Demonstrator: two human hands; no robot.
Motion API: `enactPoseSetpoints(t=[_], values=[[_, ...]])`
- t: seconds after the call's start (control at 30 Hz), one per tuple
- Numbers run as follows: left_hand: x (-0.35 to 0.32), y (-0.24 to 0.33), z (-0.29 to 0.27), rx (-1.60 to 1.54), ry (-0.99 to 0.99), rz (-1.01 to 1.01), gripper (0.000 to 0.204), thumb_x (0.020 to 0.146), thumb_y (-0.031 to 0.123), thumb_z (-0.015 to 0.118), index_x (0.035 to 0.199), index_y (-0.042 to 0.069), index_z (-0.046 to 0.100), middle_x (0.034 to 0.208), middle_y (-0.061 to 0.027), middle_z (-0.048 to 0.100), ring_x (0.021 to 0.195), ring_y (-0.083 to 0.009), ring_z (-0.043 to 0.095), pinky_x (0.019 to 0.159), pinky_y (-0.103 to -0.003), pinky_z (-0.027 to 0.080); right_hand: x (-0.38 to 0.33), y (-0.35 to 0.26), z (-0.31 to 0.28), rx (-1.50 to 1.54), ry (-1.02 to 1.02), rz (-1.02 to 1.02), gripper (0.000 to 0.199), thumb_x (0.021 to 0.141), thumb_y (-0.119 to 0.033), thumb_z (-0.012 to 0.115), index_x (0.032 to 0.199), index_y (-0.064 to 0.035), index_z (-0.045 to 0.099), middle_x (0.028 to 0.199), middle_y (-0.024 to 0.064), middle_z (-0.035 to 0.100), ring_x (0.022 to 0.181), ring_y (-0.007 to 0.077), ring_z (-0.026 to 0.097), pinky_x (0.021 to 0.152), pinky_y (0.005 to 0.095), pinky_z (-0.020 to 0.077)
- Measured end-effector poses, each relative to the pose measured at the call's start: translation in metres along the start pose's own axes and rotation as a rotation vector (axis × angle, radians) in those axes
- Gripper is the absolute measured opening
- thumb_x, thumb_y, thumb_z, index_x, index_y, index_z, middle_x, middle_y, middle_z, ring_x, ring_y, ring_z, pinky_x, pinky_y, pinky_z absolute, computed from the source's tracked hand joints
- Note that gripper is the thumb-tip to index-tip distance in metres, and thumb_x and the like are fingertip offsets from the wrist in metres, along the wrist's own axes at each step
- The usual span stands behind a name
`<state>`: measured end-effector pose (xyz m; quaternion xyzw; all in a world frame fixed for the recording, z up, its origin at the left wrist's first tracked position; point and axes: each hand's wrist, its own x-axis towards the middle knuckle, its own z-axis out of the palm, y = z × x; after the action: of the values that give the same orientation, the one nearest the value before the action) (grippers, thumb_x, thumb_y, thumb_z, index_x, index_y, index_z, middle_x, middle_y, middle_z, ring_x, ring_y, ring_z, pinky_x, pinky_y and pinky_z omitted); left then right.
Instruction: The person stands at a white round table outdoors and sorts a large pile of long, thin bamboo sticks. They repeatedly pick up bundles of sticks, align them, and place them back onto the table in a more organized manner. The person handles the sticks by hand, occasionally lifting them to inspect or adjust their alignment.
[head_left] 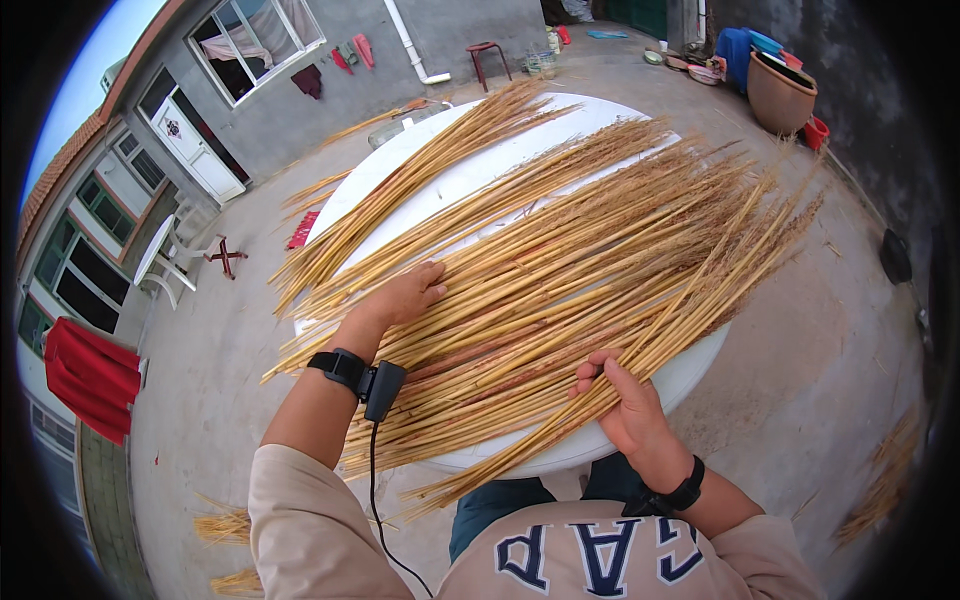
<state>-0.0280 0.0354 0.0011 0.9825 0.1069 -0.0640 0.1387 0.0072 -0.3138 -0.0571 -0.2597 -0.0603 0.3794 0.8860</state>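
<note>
A round white plastic table (pixel 690 375) is mostly covered by long yellow straw-like stalks with feathery brown heads (pixel 540 270), laid slantwise, heads toward the table's far right side. A separate sheaf of the same stalks (pixel 430 170) lies at its far left, with white tabletop showing beside it.

Around the table, loose tan stalks (pixel 215 525) lie on the ground at its near left, and another tan heap (pixel 885 475) at its near right. Well to its left stand a white plastic table or chair (pixel 165 255) and a hanging red cloth (pixel 92 378). Beyond its far edge is a small dark-red stool (pixel 487 60).

Beyond the table's far right side stands a big brown rounded tub (pixel 782 92), with a blue basin (pixel 765 42) and something red at its mouth; how deep they sit is unclear. A red bucket (pixel 815 132) is just beside the tub, its inside unreadable.

The left hand (pixel 402 296) rests on the stalks at the table's left, fingers close together and slightly bent; whether it pinches any cannot be told. The right hand (pixel 632 405), over the table's near edge, curls thumb and fingers around a slim bundle of stalks (pixel 690 310), partly hiding it. The butts under the left forearm are covered, and the dark object (pixel 895 257) right of the table is hard to identify.
</note>
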Motion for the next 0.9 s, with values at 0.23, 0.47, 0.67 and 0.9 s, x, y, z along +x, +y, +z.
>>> enactPoseSetpoints(t=[0.23,0.47,0.67,0.9], values=[[0.031,-0.01,-0.025,0.024,0.26,-0.07,0.022,0.084,0.014,0.058,0.104,0.009,0.066,0.097,-0.0159,0.066,0.088,-0.0313,0.062,0.077,-0.039,0.049,0.001,0.0,0.005,-0.029,0.001,0.002,0.012,0.092,-0.011,0.049,0.099,-0.0023,0.053,0.091,0.0125,0.058,0.083,0.0206,0.058,0.081,0.0389,0.0511],[0.084,-0.024,-0.017,0.292,0.329,-0.109,0.017,0.08,0.015,0.059,0.093,0.017,0.07,0.089,-0.0094,0.067,0.084,-0.0287,0.063,0.074,-0.039,0.05,0.003,-0.001,0.005,-0.014,0.016,0.025,0.012,0.092,-0.011,0.049,0.1,-0.0017,0.053,0.091,0.0141,0.058,0.08,0.0218,0.06,0.078,0.0388,0.0518],[0.102,-0.015,-0.01,0.287,0.341,-0.129,0.012,0.075,0.018,0.06,0.083,0.016,0.07,0.083,-0.0083,0.067,0.081,-0.0276,0.063,0.07,-0.038,0.051,0.002,-0.003,0.001,-0.053,0.009,0.037,0.013,0.092,-0.012,0.049,0.101,-0.0022,0.053,0.091,0.0141,0.059,0.081,0.0231,0.061,0.078,0.0374,0.0519],[0.099,-0.01,-0.021,0.19,0.38,-0.138,0.01,0.069,0.015,0.065,0.078,0.013,0.069,0.079,-0.0085,0.067,0.076,-0.0273,0.063,0.068,-0.037,0.051,0.003,-0.004,0.002,-0.044,-0.014,0.042,0.014,0.093,-0.013,0.049,0.1,-0.002,0.053,0.091,0.014,0.059,0.082,0.0225,0.06,0.078,0.0373,0.0519]])
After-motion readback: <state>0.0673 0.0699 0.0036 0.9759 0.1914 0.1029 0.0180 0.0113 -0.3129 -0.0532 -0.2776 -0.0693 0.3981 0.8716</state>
